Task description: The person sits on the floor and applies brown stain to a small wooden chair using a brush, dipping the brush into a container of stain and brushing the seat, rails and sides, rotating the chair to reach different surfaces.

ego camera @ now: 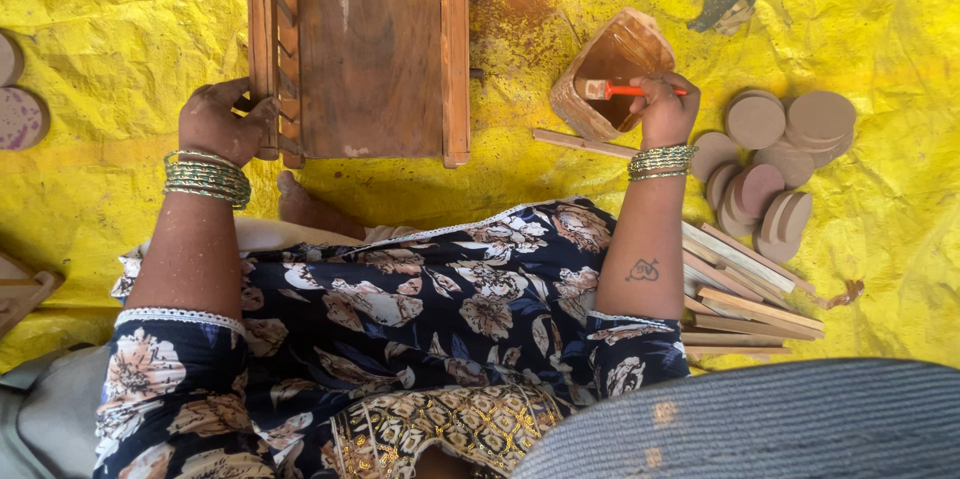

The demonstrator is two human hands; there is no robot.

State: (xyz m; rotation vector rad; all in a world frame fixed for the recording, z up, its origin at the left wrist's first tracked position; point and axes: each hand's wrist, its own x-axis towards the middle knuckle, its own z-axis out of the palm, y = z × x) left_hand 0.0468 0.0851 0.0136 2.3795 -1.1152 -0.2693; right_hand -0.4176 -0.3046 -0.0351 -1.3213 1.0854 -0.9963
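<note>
Two hands busy: left hand (222, 121) clasps wooden frame (365, 49), right hand (665, 109) pinches brush (615, 90) (red-handled)

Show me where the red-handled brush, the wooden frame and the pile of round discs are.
red-handled brush (628, 91): head view, on the red handle beside the right hand's grip.
wooden frame (370, 59): head view, middle of its flat board.
pile of round discs (757, 121): head view, face of one upper disc.

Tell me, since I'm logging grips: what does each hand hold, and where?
The right hand holds a brush by its red handle. The left hand grips the wooden frame at its left rail.
</note>
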